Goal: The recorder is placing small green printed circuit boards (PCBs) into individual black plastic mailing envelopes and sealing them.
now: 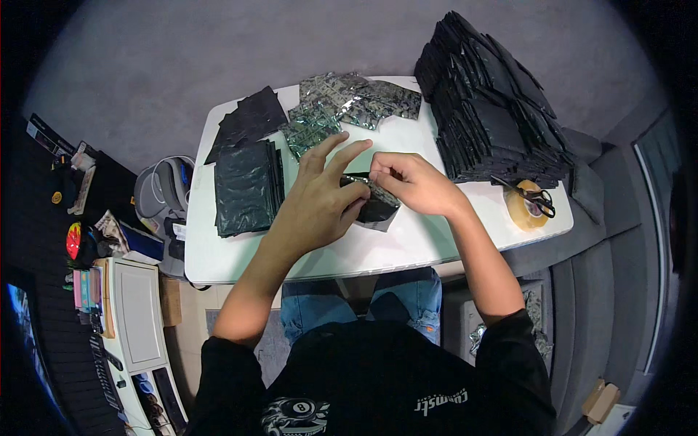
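Note:
A small black plastic bag (376, 213) lies at the middle of the white table, with a camouflage-patterned edge (386, 197) showing at its opening. My left hand (327, 199) pinches the bag's left side between thumb and forefinger, its other fingers stretched out beyond. At the upper edge, my right hand (417, 182) has its thumb and curled fingers closed on the bag; its fingertips are partly hidden. Clear-wrapped camouflage packets (354, 101) are spread past my hands, the nearest one (311, 128) just beyond my left fingers.
Flat black bags (251, 117) and a stack of black packages (248, 188) occupy the white table's (422, 245) left side. A tall pile of black packages (491, 109) rises at the right. Black-handled scissors (537, 200) rest on a tape roll (521, 212). A grey sofa (578, 272) stands beyond.

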{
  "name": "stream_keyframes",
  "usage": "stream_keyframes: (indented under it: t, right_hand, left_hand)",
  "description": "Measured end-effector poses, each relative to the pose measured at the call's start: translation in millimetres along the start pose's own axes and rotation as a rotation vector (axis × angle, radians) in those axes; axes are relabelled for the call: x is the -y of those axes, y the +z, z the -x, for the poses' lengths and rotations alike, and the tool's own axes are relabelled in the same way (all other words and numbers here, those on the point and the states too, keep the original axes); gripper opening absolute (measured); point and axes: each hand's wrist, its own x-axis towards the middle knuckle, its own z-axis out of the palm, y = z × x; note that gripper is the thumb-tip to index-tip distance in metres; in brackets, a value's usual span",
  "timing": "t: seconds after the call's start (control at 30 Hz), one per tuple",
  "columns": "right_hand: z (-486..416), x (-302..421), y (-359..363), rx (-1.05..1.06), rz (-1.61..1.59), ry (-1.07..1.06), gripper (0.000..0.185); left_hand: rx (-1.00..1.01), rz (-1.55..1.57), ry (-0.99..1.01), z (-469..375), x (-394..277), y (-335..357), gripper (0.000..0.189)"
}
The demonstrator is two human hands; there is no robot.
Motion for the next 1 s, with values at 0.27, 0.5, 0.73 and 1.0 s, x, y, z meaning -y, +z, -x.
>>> stream_keyframes:
  t: [0.27, 0.5, 0.73, 1.0]
  right_hand:
    - [-5, 6, -12, -0.017, 0.062, -0.048, 0.015]
    - [-8, 10, -17, -0.018, 0.186, -0.121, 0.019]
    - [-7, 8, -11, 0.04, 0.261, -0.131, 0.02]
    - [-3, 7, -10, -0.047, 0.374, -0.069, 0.02]
  left_hand:
    - [0.008, 0.015, 0.027, -2, -8, -18, 0.02]
    - [-0.004, 0.038, 0.001, -1, -11, -20, 0.022]
    - [0.083, 0.164, -0.093, 4, 10, -12, 0.023]
    - [0.22, 0.12, -0.137, 10, 29, -10, 0.014]
